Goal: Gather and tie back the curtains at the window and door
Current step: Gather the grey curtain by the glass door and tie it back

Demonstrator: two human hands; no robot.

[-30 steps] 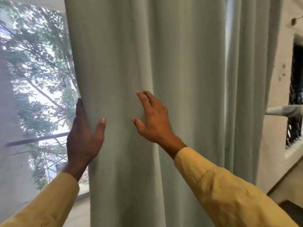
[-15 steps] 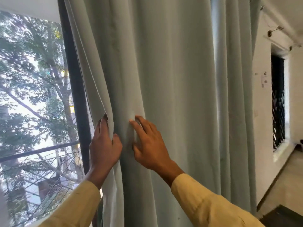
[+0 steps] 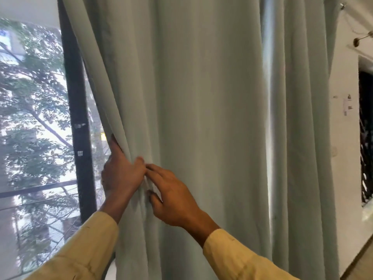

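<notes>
Hands were together at curtain (image 3: 201, 98) edge.
Left hand (image 3: 121, 175) gripped the edge; right hand (image 3: 175, 198) pressed flat, fingers straight.

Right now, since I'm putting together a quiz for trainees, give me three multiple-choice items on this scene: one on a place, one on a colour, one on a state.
1. Where does the left hand hold the curtain?
A. at its left edge, beside the dark window frame
B. up at its top hem
C. nowhere, it hangs off the cloth

2. What colour are the sleeves?
A. blue
B. yellow
C. black

3. How is the curtain?
A. tied back with a cord
B. lying on the floor
C. hanging loose, bunched between both hands

Answers: 1 A, the fingers curl round the edge next to the frame; 2 B, both sleeves are yellow; 3 C, the right hand has its fingers on the folds by the left hand, and no tie shows.
</notes>
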